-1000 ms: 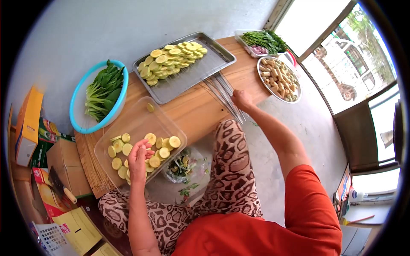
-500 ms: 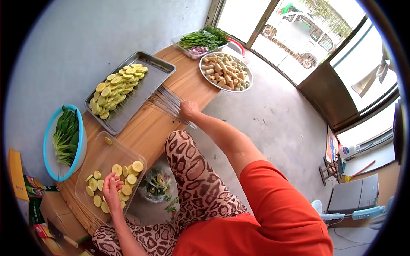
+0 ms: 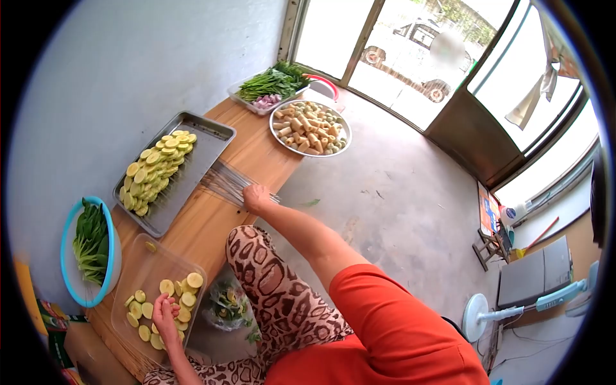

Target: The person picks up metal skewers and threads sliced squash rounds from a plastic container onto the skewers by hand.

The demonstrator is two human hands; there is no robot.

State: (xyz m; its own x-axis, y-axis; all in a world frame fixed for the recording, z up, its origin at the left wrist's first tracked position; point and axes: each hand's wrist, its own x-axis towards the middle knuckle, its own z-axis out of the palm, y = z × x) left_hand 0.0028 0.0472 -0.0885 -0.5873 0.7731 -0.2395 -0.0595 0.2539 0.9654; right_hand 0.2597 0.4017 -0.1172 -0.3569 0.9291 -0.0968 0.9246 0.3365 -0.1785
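Note:
My right hand point(image 3: 257, 199) reaches across to a bundle of thin metal skewers point(image 3: 224, 183) on the wooden table, fingers closed around their near end. A few skewer tips stick out past the hand at the table edge. My left hand point(image 3: 166, 317) hovers over a clear plastic tub point(image 3: 142, 260), fingers loosely curled and apart; I see nothing clearly held in it. Round yellow-green squash slices point(image 3: 186, 299) lie in the tub around that hand. A metal baking tray point(image 3: 208, 138) behind holds overlapping rows of similar slices point(image 3: 157, 168).
A blue-rimmed basin point(image 3: 117, 256) of leafy greens stands at the left. At the table's far end are a round plate point(image 3: 347, 142) of pale cut pieces and a tub of green vegetables point(image 3: 273, 83). A plastic bag point(image 3: 226, 307) of scraps sits beside my knee.
The view has swung, so the table and its contents appear lower and further left. Around my right hand, the skewer ends now project more to the right. My left hand stays over the tub.

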